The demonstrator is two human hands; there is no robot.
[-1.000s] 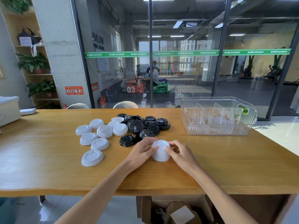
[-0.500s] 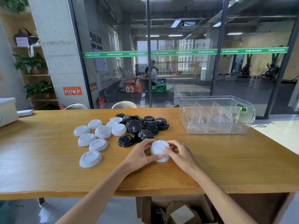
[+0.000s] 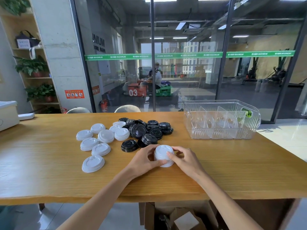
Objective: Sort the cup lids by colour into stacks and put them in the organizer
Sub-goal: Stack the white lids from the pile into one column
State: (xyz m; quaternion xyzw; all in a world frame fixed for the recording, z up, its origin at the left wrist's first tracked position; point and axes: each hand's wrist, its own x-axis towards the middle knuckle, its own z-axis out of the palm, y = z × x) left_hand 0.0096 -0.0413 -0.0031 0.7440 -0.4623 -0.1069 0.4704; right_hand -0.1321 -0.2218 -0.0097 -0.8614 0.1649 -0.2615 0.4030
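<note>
**White lids, part-stacked; black lids unsorted**

White loose lids (image 3: pixel 95 145) lie scattered at left on the wooden table (image 3: pixel 49 180). Black lids (image 3: pixel 144 131) heaped at centre. White stack (image 3: pixel 163 155) near the front edge, left hand (image 3: pixel 142 161) and right hand (image 3: pixel 186 159) curled round it. Clear organizer (image 3: pixel 221 120) at right, empty. Risk: uneven squeeze tilts the stack, spilling lids.
</note>
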